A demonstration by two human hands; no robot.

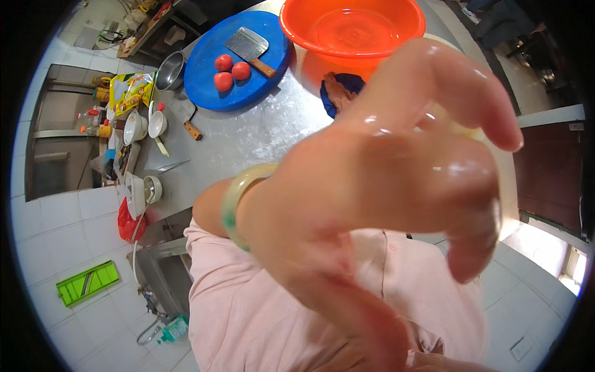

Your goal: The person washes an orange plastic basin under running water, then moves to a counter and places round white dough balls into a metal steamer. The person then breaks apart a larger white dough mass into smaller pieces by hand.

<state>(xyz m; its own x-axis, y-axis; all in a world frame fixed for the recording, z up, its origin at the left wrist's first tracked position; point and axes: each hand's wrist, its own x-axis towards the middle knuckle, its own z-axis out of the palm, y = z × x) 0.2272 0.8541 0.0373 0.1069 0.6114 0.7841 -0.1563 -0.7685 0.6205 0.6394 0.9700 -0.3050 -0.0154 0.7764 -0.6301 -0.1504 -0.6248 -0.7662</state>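
My left hand (399, 181), wet and blurred, fills much of the view close to the camera. Its fingers are curled and apart, with nothing seen held; a pale jade-like bangle (232, 209) circles the wrist. My right hand cannot be made out; only a bit of skin shows at the bottom edge. Beyond lies a round blue cutting board (209, 100) with three tomatoes (241, 71) and a wooden-handled cleaver (246, 43). An orange plastic basin (290, 28) stands beside it, apparently holding water. Near the basin is a dark blue cloth (329, 100) with something brown on it.
On the metal table (232, 135) lie a second cleaver (192, 130) and a thin pointed blade (174, 165). A metal bowl (170, 72), white bowls (135, 128), a yellow bag (132, 93) and several bottles stand left. A green slicer (88, 282) hangs on the tiled wall.
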